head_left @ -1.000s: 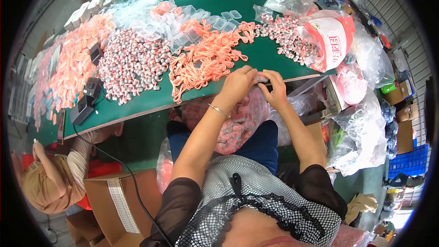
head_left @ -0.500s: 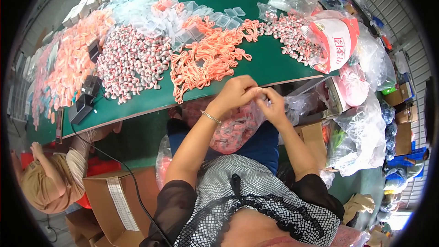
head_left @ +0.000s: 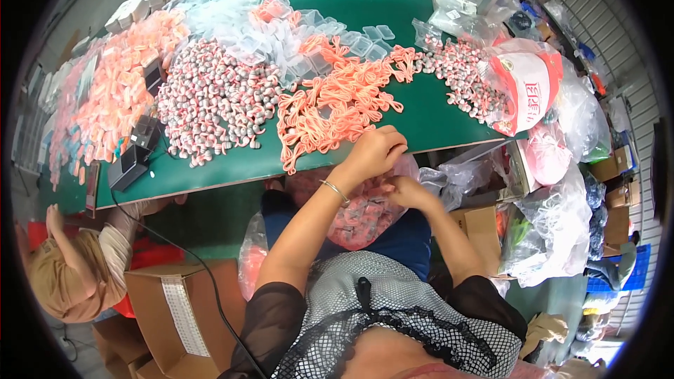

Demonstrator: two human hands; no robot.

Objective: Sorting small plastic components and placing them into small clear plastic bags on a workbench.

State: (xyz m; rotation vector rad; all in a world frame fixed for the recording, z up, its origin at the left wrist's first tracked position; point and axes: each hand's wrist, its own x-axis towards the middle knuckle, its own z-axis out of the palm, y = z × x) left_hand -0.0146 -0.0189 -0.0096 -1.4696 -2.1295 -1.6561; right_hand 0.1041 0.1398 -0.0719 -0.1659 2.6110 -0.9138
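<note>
Landmark: green table point(head_left: 435, 119). Far left of it, below its near edge, another person point(head_left: 67, 274) sat low beside a cardboard box point(head_left: 175, 309). A small black device point(head_left: 130, 165) sat on the table's left part, next to a heap of pink-and-grey small pieces point(head_left: 210, 98). Pile of orange cords point(head_left: 337, 102) lay mid-table, touching the near edge.

Left hand point(head_left: 375, 151) had come back up to the table's near edge, just right of the cords; fingers curled narrow, pinched on something I could not tell. A second earlier both hands worked together at that edge. Right hand point(head_left: 407, 189) had since dropped below the edge into the clear bag of packed pieces point(head_left: 365, 214) on the lap, fingers loosely bent, contents hidden. My read: one piece was just bagged, the next one being fetched. At the table's right end stood a red-and-white sack point(head_left: 526, 88).
</note>
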